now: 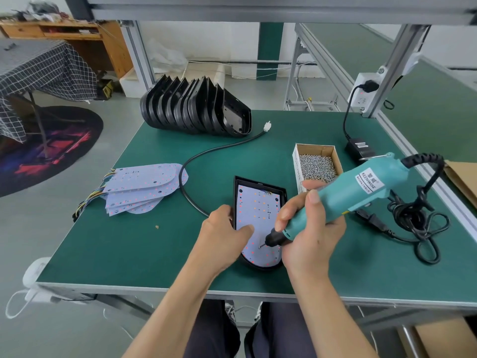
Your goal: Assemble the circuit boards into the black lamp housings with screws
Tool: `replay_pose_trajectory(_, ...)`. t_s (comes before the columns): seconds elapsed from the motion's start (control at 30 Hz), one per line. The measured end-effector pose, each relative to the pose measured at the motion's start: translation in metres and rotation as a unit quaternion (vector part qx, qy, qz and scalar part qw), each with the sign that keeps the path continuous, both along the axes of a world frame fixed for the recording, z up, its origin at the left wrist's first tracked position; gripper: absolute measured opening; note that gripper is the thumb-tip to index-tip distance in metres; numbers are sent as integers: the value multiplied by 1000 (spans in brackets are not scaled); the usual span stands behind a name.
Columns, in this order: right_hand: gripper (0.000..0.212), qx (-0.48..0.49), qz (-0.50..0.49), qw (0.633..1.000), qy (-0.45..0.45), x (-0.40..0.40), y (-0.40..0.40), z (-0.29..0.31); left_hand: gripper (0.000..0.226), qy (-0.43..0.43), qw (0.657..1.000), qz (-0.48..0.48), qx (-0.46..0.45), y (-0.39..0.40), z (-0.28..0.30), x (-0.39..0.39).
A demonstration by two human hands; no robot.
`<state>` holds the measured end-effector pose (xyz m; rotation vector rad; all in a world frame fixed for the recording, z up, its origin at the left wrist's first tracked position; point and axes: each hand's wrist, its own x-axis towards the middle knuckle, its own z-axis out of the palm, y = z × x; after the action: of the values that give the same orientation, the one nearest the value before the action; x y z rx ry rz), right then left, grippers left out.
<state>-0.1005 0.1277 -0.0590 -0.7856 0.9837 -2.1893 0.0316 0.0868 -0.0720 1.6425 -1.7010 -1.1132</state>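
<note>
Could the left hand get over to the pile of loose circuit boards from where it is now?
Probably yes. The left hand presses on the board in the housing, and the pile of circuit boards lies to its left across bare green mat. Only the black cable runs nearby.

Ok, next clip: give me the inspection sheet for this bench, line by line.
Surface: green mat, a small crumb on it.
Job's things: circuit board seated in black housing; stacked housings; spare boards; box of screws.
Clutter: nothing seen.
Hands: left hand steadies housing and board; right hand grips teal screwdriver, bit on board.
Cables: black lead with white plug; coiled screwdriver cord; adapter.
Surroundings: aluminium frame, wall socket, checked tablecloth.
</note>
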Motion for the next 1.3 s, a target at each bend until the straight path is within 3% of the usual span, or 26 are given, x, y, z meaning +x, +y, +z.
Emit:
replay_pose_trajectory(0.33, 4, 3, -6, 999, 41, 3, 2, 2, 26, -8, 1000, 4, -9, 1, -3, 0)
replay_pose_trajectory(0.77, 13, 24, 5, 995, 93, 8, 3, 6, 26, -14, 1000, 8, -12, 1, -3, 0)
replay_pose_trajectory(1.2, 7, 15, 40, 996, 82, 6, 4, 6, 27, -19, 1000, 9, -2, 2, -1, 1)
replay_pose_trajectory(1.3, 16, -10, 61, 995, 74, 4, 6, 9, 27, -17, 1000, 7, 5, 2, 0, 1)
